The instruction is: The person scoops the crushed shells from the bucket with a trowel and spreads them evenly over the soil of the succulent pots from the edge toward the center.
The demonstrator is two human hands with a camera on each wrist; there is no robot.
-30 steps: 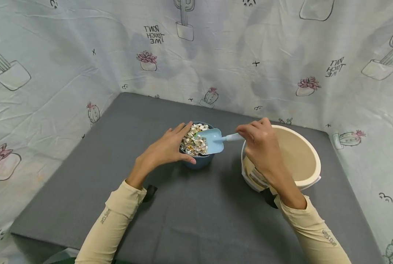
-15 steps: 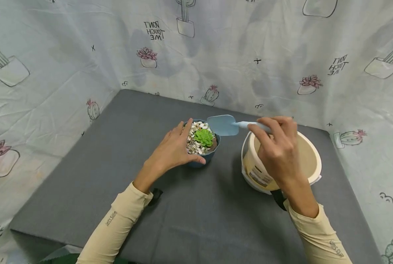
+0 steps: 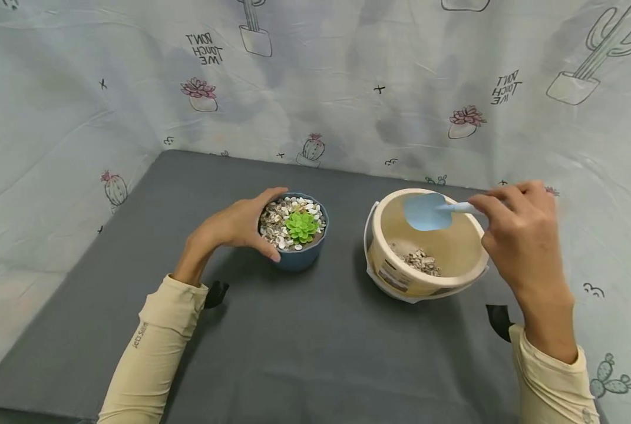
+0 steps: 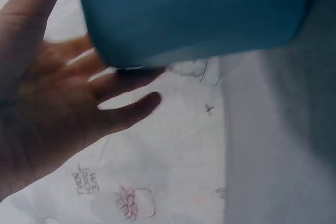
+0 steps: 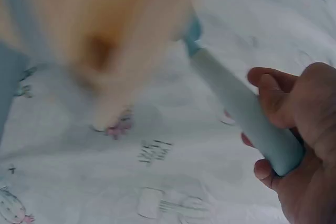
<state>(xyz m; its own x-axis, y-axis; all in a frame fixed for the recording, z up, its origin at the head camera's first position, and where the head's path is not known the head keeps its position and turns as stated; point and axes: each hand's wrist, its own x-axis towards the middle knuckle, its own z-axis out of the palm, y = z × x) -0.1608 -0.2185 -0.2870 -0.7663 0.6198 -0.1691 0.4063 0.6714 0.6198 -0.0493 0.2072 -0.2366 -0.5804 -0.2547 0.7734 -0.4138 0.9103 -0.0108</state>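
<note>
My left hand (image 3: 238, 225) grips the left side of a blue flowerpot (image 3: 297, 259), thumb in front and fingers behind. White and tan pebbles (image 3: 274, 221) cover most of the pot's top around a bright green succulent (image 3: 301, 227). A patch of brown soil shows by the plant's right side. In the left wrist view some fingers spread beneath the pot's lower edge. My right hand (image 3: 524, 229) holds a light blue hand shovel (image 3: 426, 212) by its pale handle (image 5: 241, 108). The shovel's blade hangs over the mouth of a cream bucket (image 3: 381, 250), with no pebbles visible on it.
Loose pebbles (image 3: 421, 262) lie at the bottom of the bucket, which has a white carry handle and a label on its front. A grey cloth covers the table (image 3: 294, 341). Behind and beside it hangs a cactus-print curtain (image 3: 347, 76).
Pebbles left the shovel into the pot, uncovering the succulent. My right hand carried the shovel right, over the bucket. The view swung right; my left hand stays at the pot.
</note>
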